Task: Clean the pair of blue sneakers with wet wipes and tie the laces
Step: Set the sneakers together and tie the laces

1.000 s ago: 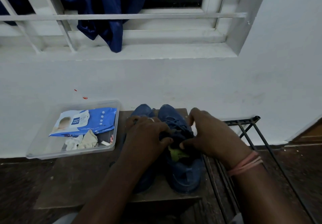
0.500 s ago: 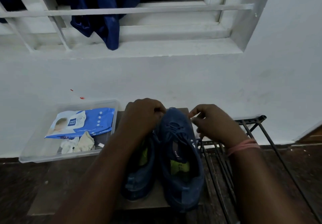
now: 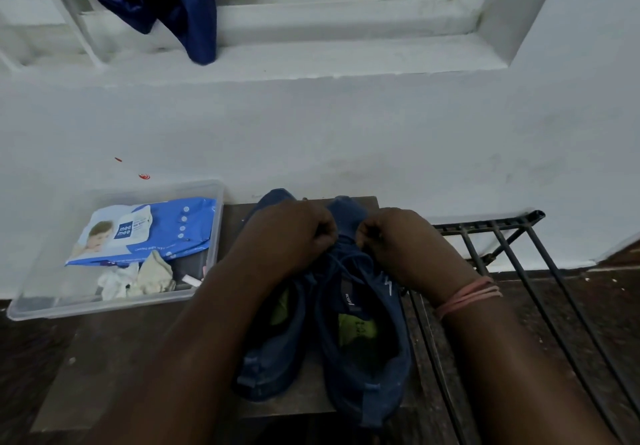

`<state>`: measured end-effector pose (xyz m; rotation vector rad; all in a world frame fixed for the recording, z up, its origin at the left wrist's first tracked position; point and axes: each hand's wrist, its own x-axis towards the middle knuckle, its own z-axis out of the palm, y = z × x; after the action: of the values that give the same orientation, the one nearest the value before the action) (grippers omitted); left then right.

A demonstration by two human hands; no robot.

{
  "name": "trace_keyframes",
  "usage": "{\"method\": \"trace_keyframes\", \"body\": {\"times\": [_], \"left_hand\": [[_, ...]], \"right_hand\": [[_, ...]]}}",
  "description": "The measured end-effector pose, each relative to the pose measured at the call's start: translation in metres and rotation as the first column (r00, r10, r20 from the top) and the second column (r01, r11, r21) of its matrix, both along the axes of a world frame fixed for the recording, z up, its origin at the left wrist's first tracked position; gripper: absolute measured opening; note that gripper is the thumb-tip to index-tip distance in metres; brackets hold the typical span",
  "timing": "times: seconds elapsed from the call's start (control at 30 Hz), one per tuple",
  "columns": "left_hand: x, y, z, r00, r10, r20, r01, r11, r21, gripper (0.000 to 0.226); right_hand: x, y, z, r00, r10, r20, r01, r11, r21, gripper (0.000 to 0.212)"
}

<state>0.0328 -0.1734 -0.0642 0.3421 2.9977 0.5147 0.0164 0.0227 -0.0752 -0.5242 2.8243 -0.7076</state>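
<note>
Two blue sneakers (image 3: 363,347) side by side — left hand (image 3: 294,233) and right hand (image 3: 405,240) each pinching the laces (image 3: 341,261).

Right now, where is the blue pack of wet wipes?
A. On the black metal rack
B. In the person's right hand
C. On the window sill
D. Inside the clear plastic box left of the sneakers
D: the wipes pack lies inside the clear plastic box, left of the sneakers.
</note>
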Motion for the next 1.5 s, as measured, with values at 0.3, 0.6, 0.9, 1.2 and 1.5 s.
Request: {"method": "trace_keyframes", "body": {"times": [0.3,0.6,0.9,1.2,1.5], "left_hand": [[-0.003,0.012,-0.007,0.999,0.001,-0.035,0.004,0.993,0.115,0.012],[0.001,0.014,-0.01,0.988,0.145,0.047,-0.152,0.93,0.334,0.014],[0.006,0.006,0.002,0.982,0.183,0.039,-0.187,0.957,0.222,0.014],[0.01,0.004,0.009,0.995,0.097,-0.012,-0.094,0.985,0.144,0.013],[0.015,0.02,0.005,0.99,0.138,0.025,-0.14,0.971,0.194,0.015]], "right_hand": [[-0.002,0.002,-0.004,0.987,-0.05,0.151,0.102,0.93,-0.353,0.025],[-0.006,0.003,0.001,0.972,-0.087,0.218,0.183,0.863,-0.472,0.021],[-0.006,0.029,0.012,0.969,-0.065,0.238,0.159,0.902,-0.401,0.01],[-0.006,0.023,0.013,0.981,0.036,0.19,0.03,0.943,-0.331,0.015],[-0.003,0.009,0.008,0.981,0.081,0.178,-0.019,0.944,-0.328,0.025]]}}
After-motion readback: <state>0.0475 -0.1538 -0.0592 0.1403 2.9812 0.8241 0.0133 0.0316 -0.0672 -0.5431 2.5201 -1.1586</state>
